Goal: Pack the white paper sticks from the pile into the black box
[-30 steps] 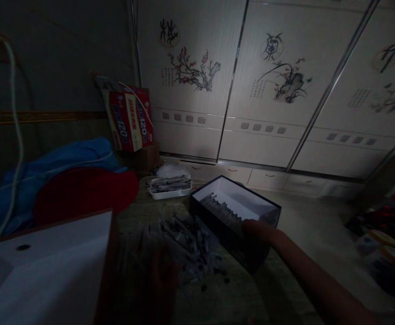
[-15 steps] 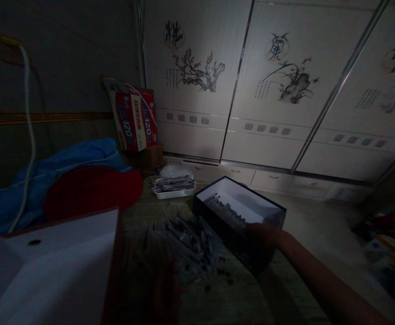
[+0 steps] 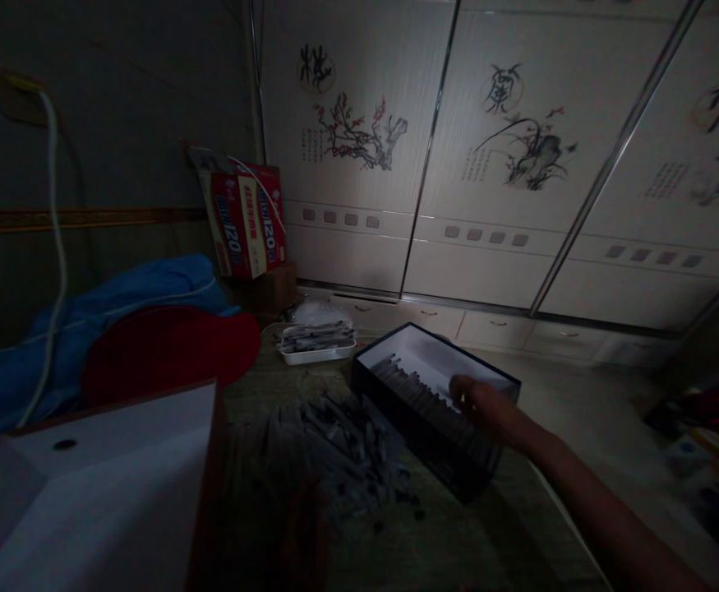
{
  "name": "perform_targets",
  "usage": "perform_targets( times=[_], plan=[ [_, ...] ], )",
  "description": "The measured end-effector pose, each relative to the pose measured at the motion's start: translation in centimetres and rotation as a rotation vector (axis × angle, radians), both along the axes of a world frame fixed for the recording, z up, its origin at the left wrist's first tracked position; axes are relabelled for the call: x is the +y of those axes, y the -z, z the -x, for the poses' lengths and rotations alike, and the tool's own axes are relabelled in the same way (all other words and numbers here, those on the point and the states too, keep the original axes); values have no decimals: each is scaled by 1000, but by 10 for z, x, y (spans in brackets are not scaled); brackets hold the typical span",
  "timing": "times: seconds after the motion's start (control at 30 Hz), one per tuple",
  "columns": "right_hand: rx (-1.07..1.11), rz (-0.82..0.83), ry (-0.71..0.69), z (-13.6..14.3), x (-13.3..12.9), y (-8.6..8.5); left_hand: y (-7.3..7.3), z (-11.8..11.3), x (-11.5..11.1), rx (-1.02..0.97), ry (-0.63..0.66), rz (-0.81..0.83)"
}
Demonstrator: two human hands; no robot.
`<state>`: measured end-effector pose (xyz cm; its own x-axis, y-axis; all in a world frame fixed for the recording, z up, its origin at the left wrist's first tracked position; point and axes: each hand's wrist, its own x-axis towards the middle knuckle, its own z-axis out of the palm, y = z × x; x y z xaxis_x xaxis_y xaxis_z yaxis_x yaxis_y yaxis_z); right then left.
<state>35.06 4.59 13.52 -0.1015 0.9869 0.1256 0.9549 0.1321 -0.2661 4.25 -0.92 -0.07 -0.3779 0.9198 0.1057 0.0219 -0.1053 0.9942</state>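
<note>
A dark box with a white inside [image 3: 417,448] stands tilted on the table and holds a row of slim pen-like sticks [image 3: 412,385]. Over its right end is my right hand [image 3: 486,404], its fingers curled above the sticks; whether they pinch anything is too dark to tell. Loose pen-like pieces [image 3: 340,444] lie heaped left of the box. My left hand [image 3: 306,522] is a dim shape at the near edge of the heap, its fingers lost in shadow.
At the left front stands a large open box [image 3: 202,485]. Behind it lie a red cloth [image 3: 171,349] and blue fabric [image 3: 143,284]. A white tray of sticks [image 3: 317,355] sits at the back, near a red carton [image 3: 248,218].
My right hand has lifted from the near side of the dark box and moved slightly up over its inside. My left hand shows little change in the dark.
</note>
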Motion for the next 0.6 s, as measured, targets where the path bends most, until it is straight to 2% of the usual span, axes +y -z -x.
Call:
perform_targets(
  times=[0.1, 0.17, 0.23, 0.3, 0.43, 0.53, 0.6],
  plan=[
    [223, -295, 133, 14, -18, -24, -2, -1, -1, -5, 13, -18],
    [612, -460, 191, 34, -35, -32, -3, -1, -1, -30, 37, -18],
    [978, -422, 195, 61, -51, -28, -3, -2, -2, -12, 63, -34],
    [1246, -273, 166, 90, -63, -9, -1, 0, -2, 99, 71, -109],
    [1553, 26, 102, 138, -69, 53, 6, 7, -1, 289, 188, -215],
    [1555, 52, 91, 158, -68, 90, 9, 14, 0, 389, 397, -203],
    [1476, -4, 119, 162, -68, 99, 8, 18, 1, 464, 469, -205]
  ],
)
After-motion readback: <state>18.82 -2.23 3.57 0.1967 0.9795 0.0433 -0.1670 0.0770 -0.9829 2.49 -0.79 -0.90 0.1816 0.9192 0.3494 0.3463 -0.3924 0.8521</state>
